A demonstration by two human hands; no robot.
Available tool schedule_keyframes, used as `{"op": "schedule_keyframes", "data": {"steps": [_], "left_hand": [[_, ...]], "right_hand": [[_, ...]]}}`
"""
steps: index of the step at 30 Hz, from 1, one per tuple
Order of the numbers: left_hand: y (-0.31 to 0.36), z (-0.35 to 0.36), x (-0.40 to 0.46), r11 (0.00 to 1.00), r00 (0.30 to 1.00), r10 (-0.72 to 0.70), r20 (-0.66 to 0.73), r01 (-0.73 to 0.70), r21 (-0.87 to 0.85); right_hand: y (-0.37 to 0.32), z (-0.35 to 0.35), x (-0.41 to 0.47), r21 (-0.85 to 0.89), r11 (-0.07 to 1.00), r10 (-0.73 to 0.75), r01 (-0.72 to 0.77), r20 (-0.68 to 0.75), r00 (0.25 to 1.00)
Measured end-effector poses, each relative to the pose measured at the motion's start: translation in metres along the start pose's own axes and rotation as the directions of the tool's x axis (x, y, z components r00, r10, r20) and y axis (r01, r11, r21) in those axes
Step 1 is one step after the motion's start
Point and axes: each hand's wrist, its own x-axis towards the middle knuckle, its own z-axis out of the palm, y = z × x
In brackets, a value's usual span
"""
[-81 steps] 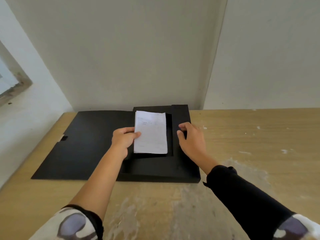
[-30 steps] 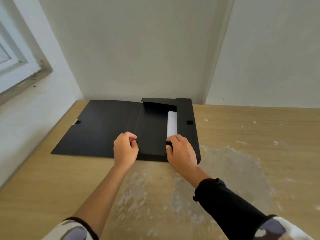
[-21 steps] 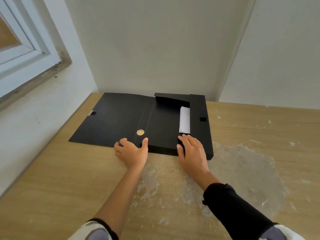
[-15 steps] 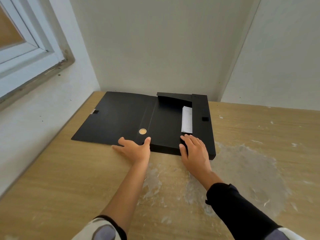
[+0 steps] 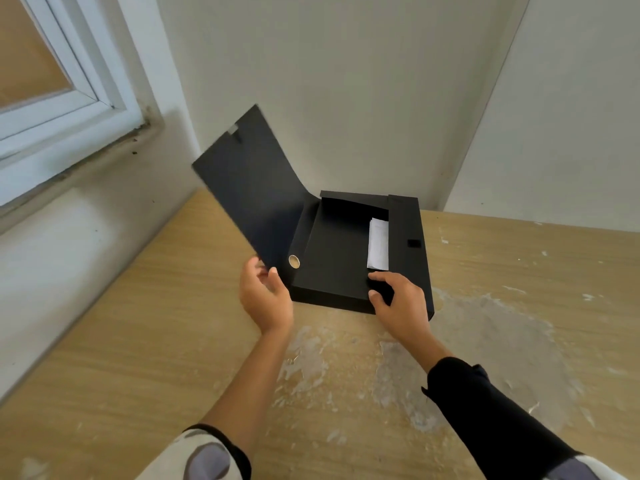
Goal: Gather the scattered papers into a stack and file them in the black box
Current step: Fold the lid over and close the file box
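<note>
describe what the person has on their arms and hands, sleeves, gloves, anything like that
Both hands are bare: no gloves, rings or watch visible on the left hand or right hand. The left forearm is uncovered up to a white-and-grey patterned sleeve with black edging. The right forearm wears a long black sleeve.

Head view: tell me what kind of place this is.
Probably a plain indoor room, perhaps an office or study corner: a worn wooden table set against bare white walls, with a white-framed window at left.

Both arms are reaching forward: the left hand (image 5: 265, 295) is curling upward, thumb and fingers pinching together, while the right hand (image 5: 401, 304) is pressing down, fingers bent.
</note>
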Motion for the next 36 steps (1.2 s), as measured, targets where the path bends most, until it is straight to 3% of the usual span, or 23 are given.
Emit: {"op": "schedule_keyframes", "data": {"steps": [2, 4, 7, 11, 13, 21, 24, 26, 30, 33, 36], "left_hand": [[-0.001, -0.001, -0.002, 0.987, 0.986, 0.147, 0.073, -0.151, 0.062], [-0.003, -0.001, -0.005, 0.959, 0.958, 0.248, 0.148, -0.264, 0.100], [-0.003, -0.003, -0.010, 0.913, 0.907, 0.350, 0.236, -0.387, 0.132], [-0.002, -0.003, -0.013, 0.855, 0.850, 0.397, 0.346, -0.479, 0.196], [-0.001, -0.003, -0.014, 0.839, 0.830, 0.388, 0.401, -0.498, 0.220], [0.000, 0.006, -0.016, 0.777, 0.722, 0.387, 0.573, -0.590, 0.220], [0.003, 0.012, -0.012, 0.789, 0.668, 0.347, 0.658, -0.588, 0.180], [0.006, 0.016, -0.011, 0.800, 0.652, 0.317, 0.689, -0.574, 0.175], [0.007, 0.024, -0.011, 0.769, 0.614, 0.326, 0.719, -0.615, 0.176], [0.002, 0.028, -0.009, 0.744, 0.596, 0.312, 0.740, -0.638, 0.200], [-0.004, 0.030, -0.011, 0.749, 0.599, 0.306, 0.740, -0.632, 0.201]], "right_hand": [[-0.003, -0.008, 0.002, 0.170, 0.980, 0.105, -0.102, -0.006, 0.994], [-0.007, -0.020, 0.008, 0.398, 0.895, 0.217, -0.202, 0.006, 0.976], [-0.012, -0.044, 0.026, 0.616, 0.753, 0.280, -0.232, 0.020, 0.960], [-0.019, -0.077, 0.057, 0.749, 0.598, 0.255, -0.285, 0.159, 0.954], [-0.019, -0.086, 0.069, 0.751, 0.575, 0.249, -0.325, 0.217, 0.944], [0.013, -0.080, 0.088, 0.504, 0.780, 0.373, -0.370, 0.101, 0.922], [0.024, -0.073, 0.085, 0.300, 0.895, 0.327, -0.330, 0.062, 0.943], [0.030, -0.068, 0.081, 0.069, 0.972, 0.224, -0.224, 0.008, 0.974], [0.044, -0.055, 0.076, -0.401, 0.916, -0.003, 0.020, 0.044, 0.999], [0.052, -0.041, 0.076, -0.450, 0.887, -0.034, 0.105, 0.163, 0.986], [0.053, -0.031, 0.071, -0.422, 0.904, 0.023, 0.072, 0.216, 0.976]]}}
